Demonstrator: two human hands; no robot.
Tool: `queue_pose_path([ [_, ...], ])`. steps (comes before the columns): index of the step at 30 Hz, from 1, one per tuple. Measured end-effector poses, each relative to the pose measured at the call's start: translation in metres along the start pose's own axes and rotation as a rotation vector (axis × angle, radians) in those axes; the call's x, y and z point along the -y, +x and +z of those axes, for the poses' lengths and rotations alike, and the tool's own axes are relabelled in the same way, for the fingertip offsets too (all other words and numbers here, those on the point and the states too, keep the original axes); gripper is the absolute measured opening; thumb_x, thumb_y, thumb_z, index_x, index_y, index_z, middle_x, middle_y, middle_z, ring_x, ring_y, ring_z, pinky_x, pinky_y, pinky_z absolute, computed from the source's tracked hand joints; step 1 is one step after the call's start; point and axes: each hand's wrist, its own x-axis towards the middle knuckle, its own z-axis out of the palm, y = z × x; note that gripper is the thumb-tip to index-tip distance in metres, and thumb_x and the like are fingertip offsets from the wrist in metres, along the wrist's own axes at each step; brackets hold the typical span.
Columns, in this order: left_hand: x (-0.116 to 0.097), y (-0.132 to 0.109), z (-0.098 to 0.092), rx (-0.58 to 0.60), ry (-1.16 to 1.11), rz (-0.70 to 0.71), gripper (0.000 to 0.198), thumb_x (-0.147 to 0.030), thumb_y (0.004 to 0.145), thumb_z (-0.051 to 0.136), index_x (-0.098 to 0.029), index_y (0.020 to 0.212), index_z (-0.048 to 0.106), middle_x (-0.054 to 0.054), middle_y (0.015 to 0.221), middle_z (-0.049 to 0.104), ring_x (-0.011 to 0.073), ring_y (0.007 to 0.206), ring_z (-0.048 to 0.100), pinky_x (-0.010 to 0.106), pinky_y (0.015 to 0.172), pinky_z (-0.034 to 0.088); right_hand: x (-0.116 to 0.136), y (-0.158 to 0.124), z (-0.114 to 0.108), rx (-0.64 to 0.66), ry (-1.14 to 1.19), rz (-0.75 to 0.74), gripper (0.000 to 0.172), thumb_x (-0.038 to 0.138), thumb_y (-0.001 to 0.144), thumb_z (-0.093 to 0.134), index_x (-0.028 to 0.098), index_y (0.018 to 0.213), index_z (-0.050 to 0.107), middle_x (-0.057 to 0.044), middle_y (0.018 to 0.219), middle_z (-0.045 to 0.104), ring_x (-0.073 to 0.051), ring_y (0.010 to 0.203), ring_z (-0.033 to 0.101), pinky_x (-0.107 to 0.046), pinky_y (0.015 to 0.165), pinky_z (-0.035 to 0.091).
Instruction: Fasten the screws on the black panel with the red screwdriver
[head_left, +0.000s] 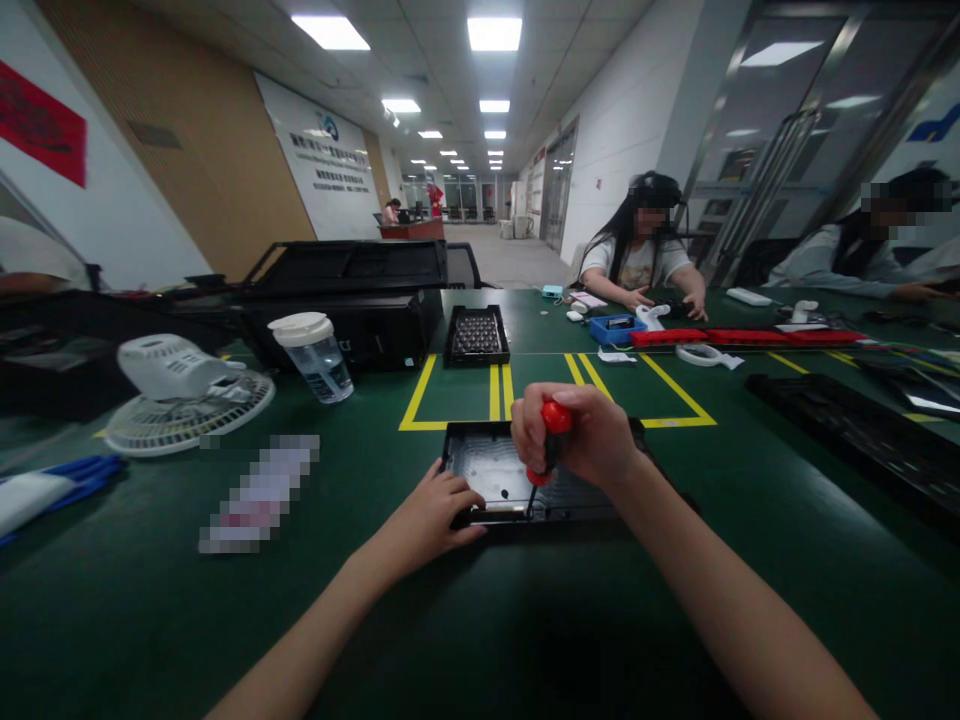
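Note:
A shallow black tray-like panel (487, 470) with a raised rim lies on the green table in front of me. My right hand (581, 430) is closed round the red and black handle of a screwdriver (553, 440). Its dark shaft points down at the panel's near side, where a thin light strip runs; the exact contact of the tip is too small to tell. At the panel's near left corner, my left hand (442, 510) grips the rim, thumb on the near side and fingers over the edge.
To the left are a white fan (187, 390), a clear lidded cup (315, 360) and a blurred-out flat item (262, 495). Behind stand a black case (360, 335) and a small black tray of cells (477, 335). A co-worker (641, 250) sits across, near a blue box (616, 328).

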Motion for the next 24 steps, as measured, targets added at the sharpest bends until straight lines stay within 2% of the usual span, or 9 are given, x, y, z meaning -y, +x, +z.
queue_pose_path([
  [15, -0.0007, 0.0006, -0.0009, 0.009, -0.005, -0.002, 0.022, -0.037, 0.079, 0.056, -0.025, 0.098, 0.06, 0.002, 0.093, 0.06, 0.0194, 0.095, 0.054, 0.054, 0.104, 0.018, 0.0013, 0.0, -0.0063, -0.009, -0.022, 0.044, 0.025, 0.025, 0.078, 0.034, 0.011, 0.072, 0.054, -0.005, 0.065, 0.052, -0.015, 0.057, 0.052, -0.027, 0.053, 0.038],
  [24, -0.0005, 0.0009, 0.0002, 0.014, 0.005, -0.001, 0.023, -0.036, 0.078, 0.057, -0.025, 0.098, 0.061, 0.002, 0.093, 0.06, 0.0202, 0.095, 0.054, 0.054, 0.103, 0.019, 0.0027, -0.0015, -0.0078, 0.008, -0.052, 0.063, 0.025, 0.024, 0.081, 0.034, 0.011, 0.078, 0.055, -0.005, 0.069, 0.054, -0.015, 0.058, 0.053, -0.027, 0.053, 0.039],
])
